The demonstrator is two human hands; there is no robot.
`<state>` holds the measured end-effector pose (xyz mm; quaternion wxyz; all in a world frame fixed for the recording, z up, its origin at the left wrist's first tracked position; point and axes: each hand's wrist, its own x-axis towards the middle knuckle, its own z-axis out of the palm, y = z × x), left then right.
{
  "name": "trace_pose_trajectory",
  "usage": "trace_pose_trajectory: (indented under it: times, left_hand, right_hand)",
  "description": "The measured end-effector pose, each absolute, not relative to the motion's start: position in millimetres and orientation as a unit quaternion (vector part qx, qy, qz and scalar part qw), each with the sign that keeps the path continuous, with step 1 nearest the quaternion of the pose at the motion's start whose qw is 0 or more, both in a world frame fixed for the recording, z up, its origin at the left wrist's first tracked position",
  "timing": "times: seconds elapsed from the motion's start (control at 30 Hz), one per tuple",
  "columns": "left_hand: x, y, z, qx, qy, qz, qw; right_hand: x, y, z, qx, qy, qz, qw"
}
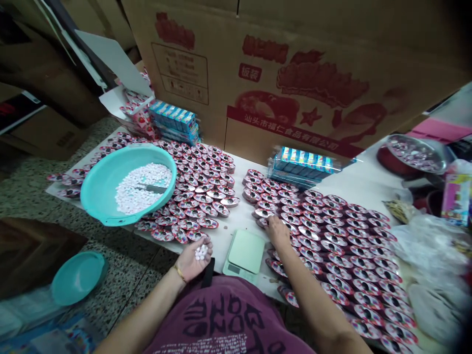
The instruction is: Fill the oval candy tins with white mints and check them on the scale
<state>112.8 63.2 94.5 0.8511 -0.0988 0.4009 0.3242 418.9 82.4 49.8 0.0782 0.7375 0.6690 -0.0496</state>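
My left hand (pixel 197 257) is turned palm up with its fingers curled, cupping several small white candies (pixel 201 252). Over the left edge of the right-hand block of oval red-and-purple packs (pixel 309 232), my right hand (pixel 277 231) reaches down with its fingers drawn together. Its fingertips meet an oval pack (pixel 264 213), and whatever they pinch is hidden. Between the hands lies a pale green kitchen scale (pixel 245 251). A large turquoise basin (pixel 99 189) holds many white candies (pixel 142 189) and a dark flat scoop-like piece. It rests over the left-hand block of oval packs (pixel 195 201).
A big cardboard box (pixel 206 118) walls off the back. Blue boxed packs (pixel 175 122) and more blue packs (pixel 304 164) stand against it. At the right are a metal bowl (pixel 416 152) and clear plastic bags (pixel 433 246). A smaller turquoise basin (pixel 79 277) sits lower left.
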Motion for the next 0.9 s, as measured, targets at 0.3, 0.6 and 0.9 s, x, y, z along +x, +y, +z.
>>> trace_pose_trajectory:
  times: [0.3, 0.6, 0.9]
  left_hand:
    - [141, 64, 95, -0.086, 0.413, 0.321, 0.848]
    - [156, 57, 91, -0.072, 0.376, 0.286, 0.878]
    - [141, 25, 74, -0.077, 0.393, 0.217, 0.89]
  right_hand:
    - [418, 60, 76, 0.682, 0.725, -0.036, 0.087]
    - [353, 12, 81, 0.616, 0.772, -0.129, 0.088]
    - [280, -7, 108, 0.546, 0.81, -0.212, 0.014]
